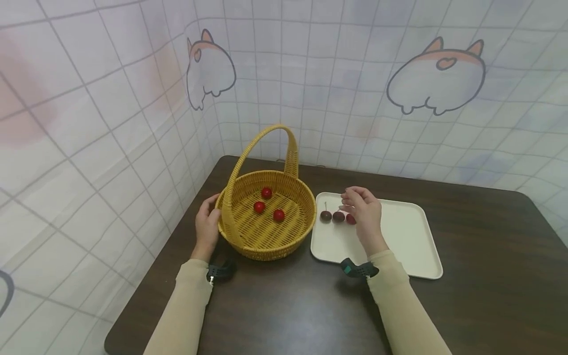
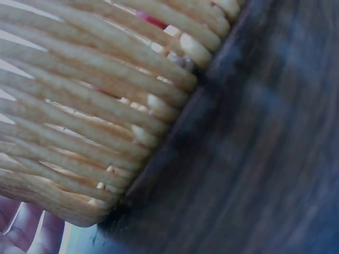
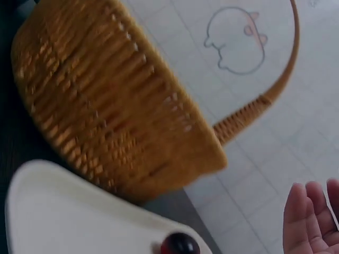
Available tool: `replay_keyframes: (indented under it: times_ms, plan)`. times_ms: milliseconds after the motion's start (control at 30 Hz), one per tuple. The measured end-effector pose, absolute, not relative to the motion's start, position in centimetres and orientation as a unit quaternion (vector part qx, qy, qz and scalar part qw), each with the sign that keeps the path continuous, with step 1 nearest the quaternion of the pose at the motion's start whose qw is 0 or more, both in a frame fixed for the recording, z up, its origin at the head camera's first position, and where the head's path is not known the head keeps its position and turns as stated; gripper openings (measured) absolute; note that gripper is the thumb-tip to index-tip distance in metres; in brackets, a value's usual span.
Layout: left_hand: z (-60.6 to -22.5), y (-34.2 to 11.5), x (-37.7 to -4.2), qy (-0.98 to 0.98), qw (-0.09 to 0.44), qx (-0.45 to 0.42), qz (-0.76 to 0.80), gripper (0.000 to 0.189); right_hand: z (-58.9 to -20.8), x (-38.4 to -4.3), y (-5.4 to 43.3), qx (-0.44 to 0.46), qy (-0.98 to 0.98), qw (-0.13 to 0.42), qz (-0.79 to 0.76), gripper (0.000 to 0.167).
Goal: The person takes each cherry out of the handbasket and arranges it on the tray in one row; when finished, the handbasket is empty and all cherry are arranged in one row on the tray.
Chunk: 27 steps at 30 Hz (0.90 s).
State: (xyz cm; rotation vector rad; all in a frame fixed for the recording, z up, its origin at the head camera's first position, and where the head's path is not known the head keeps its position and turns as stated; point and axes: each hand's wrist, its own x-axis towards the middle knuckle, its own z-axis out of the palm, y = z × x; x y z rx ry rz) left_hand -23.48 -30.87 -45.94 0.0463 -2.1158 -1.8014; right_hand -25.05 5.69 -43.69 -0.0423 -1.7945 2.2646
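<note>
A yellow woven basket (image 1: 266,254) with a tall arched handle stands on the table, with three red cherries (image 1: 266,193) lying inside. My left hand (image 1: 207,224) holds the basket's left side at the rim; its fingers show beside the weave in the left wrist view. Over the white tray (image 1: 399,236), my right hand (image 1: 365,214) hovers with its fingers loosely bent and nothing between them. Dark cherries (image 1: 326,216) lie in a row at the tray's left, the rightmost partly hidden by that hand. One dark cherry (image 3: 180,243) shows low in the right wrist view.
The tray stands just right of the basket on a dark brown table (image 1: 275,305). A white gridded cloth (image 1: 337,88) with cartoon drawings hangs behind and to the left. Dark straps (image 1: 222,270) circle both wrists. The basket's handle (image 1: 255,143) arches high over its middle.
</note>
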Motion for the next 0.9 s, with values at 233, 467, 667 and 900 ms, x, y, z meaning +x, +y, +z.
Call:
replay_keyframes:
  times_ms: [233, 467, 667, 900]
  plan:
    - [-46.1, -31.1, -23.5, -0.747, 0.177, 0.018, -0.641, 0.044, -42.5, -25.4, 2.3, 0.032, -0.617, 0.085, 0.781, 0.021]
    - [-45.9, -30.9, -23.4, -0.746, 0.181, 0.014, -0.641, 0.043, -42.0, -25.6, -0.2, 0.083, -0.708, 0.019, 0.702, 0.034]
    - [-45.6, -30.7, -23.3, -0.746, 0.187, 0.013, -0.640, 0.042, -41.6, -25.9, -1.9, 0.129, -0.794, -0.007, 0.594, 0.030]
    - [-45.4, -30.6, -23.1, -0.750, 0.182, 0.021, -0.635, 0.044, -41.6, -27.7, -3.3, 0.155, -0.859, 0.008, 0.488, 0.027]
